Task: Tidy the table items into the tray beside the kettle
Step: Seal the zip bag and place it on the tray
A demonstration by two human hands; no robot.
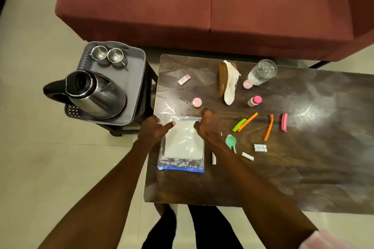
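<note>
Both hands hold the far end of the bag, lower centre of frame: left grip and right grip each pinching a corner. Bag lies flat on the counter. Tray with kettle at upper left.

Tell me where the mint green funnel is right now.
In the head view, the mint green funnel lies on the dark table, just right of the right hand, below the green clip.
</note>
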